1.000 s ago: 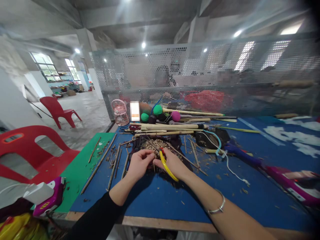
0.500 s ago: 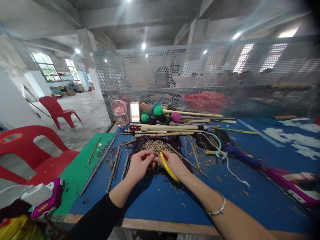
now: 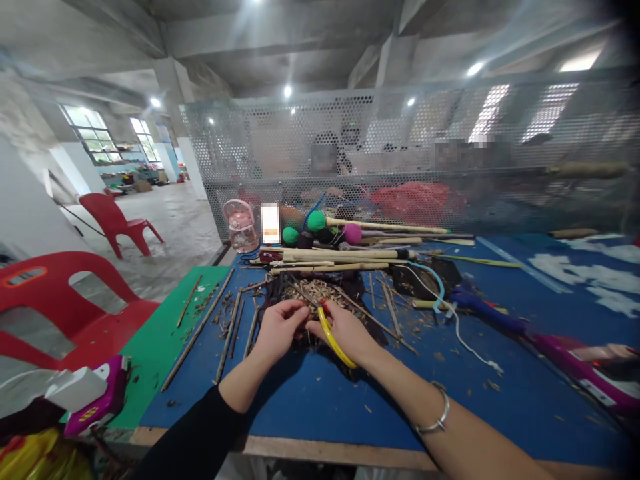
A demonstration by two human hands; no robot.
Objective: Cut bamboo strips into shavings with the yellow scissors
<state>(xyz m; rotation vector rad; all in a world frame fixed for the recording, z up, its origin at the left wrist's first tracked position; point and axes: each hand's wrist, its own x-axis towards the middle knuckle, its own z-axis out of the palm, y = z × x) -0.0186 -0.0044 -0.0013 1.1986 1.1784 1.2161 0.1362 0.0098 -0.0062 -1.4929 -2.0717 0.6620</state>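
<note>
My right hand (image 3: pixel 345 328) is closed around scissors with a yellow, partly red handle (image 3: pixel 334 340). Their dark blades point away and to the left, over a heap of chopped, pale-brown stem bits (image 3: pixel 316 293) on a dark cloth (image 3: pixel 369 319). Close beside it, my left hand (image 3: pixel 280 328) has thumb and fingers pinched together; whatever lies between them is too small to make out. The fingertips of both hands almost meet at the near edge of the heap. Thin brown sticks (image 3: pixel 230 337) lie left of my left hand, and another stick (image 3: pixel 373 319) slants past my right hand.
Pale canes (image 3: pixel 345 255) and green and pink yarn balls (image 3: pixel 316 221) lie across the back, before a perforated metal screen (image 3: pixel 280 140). A pink bottle (image 3: pixel 241 227) stands back left. White cord (image 3: pixel 457 327) and a purple tool (image 3: pixel 565 353) lie right. Red chairs (image 3: pixel 75 300) stand left.
The scissors' handle has shifted slightly left and lower, and my right fingers have shifted with it. My left hand keeps its pinch in nearly the same place.
</note>
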